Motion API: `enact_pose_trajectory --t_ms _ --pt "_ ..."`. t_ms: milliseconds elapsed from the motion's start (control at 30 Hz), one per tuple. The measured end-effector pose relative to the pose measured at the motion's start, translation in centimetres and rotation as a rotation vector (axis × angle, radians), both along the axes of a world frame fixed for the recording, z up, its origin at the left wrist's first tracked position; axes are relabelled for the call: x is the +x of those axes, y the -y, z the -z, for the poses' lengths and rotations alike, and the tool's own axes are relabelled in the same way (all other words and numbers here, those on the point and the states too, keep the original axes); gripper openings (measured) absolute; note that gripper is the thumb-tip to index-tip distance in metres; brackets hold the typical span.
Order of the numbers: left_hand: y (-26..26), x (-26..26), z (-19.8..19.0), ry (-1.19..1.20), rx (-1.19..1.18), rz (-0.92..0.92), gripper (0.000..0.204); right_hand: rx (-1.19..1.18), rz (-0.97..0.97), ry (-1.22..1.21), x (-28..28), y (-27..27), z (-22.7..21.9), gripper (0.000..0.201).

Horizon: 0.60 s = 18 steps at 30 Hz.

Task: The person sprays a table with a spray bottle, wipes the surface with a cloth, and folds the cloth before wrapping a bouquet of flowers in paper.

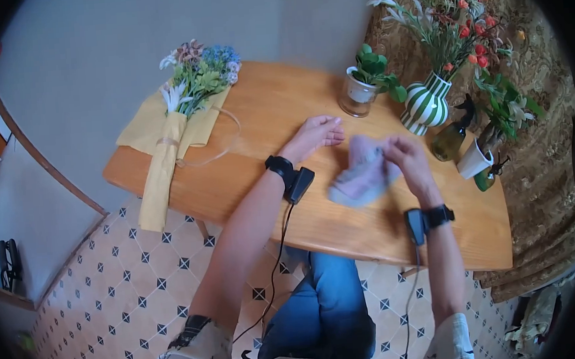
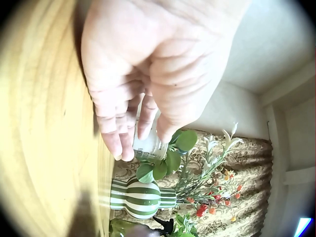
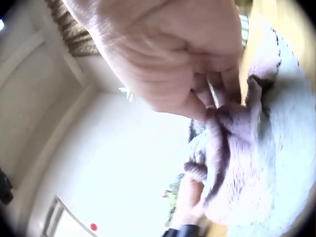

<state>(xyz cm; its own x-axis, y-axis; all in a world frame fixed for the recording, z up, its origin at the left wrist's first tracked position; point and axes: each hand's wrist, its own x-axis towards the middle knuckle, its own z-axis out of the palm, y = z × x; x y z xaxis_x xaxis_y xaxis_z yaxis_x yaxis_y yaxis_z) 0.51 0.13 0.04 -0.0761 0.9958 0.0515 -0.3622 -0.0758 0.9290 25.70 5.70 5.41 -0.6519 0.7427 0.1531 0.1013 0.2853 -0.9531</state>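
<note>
Fingers of the right hand (image 1: 409, 161) pinch a plush cloth (image 1: 361, 182) over the wooden table (image 1: 269, 104); the left hand (image 1: 311, 138), loosely bent, holds nothing. Cloth handling appears underway, and shifting it calls for a secure pinch.

The vase (image 1: 426, 105) has green and white stripes.

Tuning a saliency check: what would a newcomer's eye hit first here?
Probably the striped vase with its red and white flowers, at the table's right end by the curtain. Next, the wrapped bouquet at the left end, then the blurred pink-and-grey cloth pinched in the right hand between them.
</note>
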Motion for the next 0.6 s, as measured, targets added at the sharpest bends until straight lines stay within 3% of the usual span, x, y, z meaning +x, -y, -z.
enact_pose_trajectory --t_ms 33,100,167,267,333,400,467,533,600 --pt "-0.2 -0.2 0.2 0.016 0.002 0.017 0.033 0.003 -0.004 -0.009 -2.1 -0.1 -0.9 0.013" --pt "-0.1 -0.4 1.0 0.022 0.084 -0.016 0.034 -0.230 -0.092 -0.453 -5.3 -0.2 -2.3 0.013" --pt "-0.3 -0.8 1.2 0.032 0.160 -0.048 0.035 -0.246 -0.072 -0.489 -6.0 -2.4 -1.5 0.015" --pt "-0.9 -1.4 0.6 0.187 -0.047 0.059 0.047 -0.287 0.006 -0.516 -5.4 -4.7 0.4 0.015" --pt "-0.6 -1.0 -0.2 0.188 -0.054 0.064 0.049 -0.315 0.081 -0.466 -4.3 -6.4 3.3 0.012" --pt "-0.3 -0.5 -1.0 0.188 -0.066 0.056 0.050 -0.377 0.010 -0.482 -3.8 -7.4 5.5 0.011" --pt "0.0 -0.3 -0.9 0.001 0.042 0.035 0.050 -0.406 0.127 -0.459 -3.8 -6.4 6.0 0.012" --pt "0.2 -0.2 -0.9 0.013 0.032 0.049 0.046 -0.401 0.092 -0.480 -3.7 -6.7 6.3 0.013" --pt "0.6 0.5 -1.7 -0.219 0.090 0.091 0.047 -0.455 0.125 -0.560 -3.6 -6.9 6.1 0.013"
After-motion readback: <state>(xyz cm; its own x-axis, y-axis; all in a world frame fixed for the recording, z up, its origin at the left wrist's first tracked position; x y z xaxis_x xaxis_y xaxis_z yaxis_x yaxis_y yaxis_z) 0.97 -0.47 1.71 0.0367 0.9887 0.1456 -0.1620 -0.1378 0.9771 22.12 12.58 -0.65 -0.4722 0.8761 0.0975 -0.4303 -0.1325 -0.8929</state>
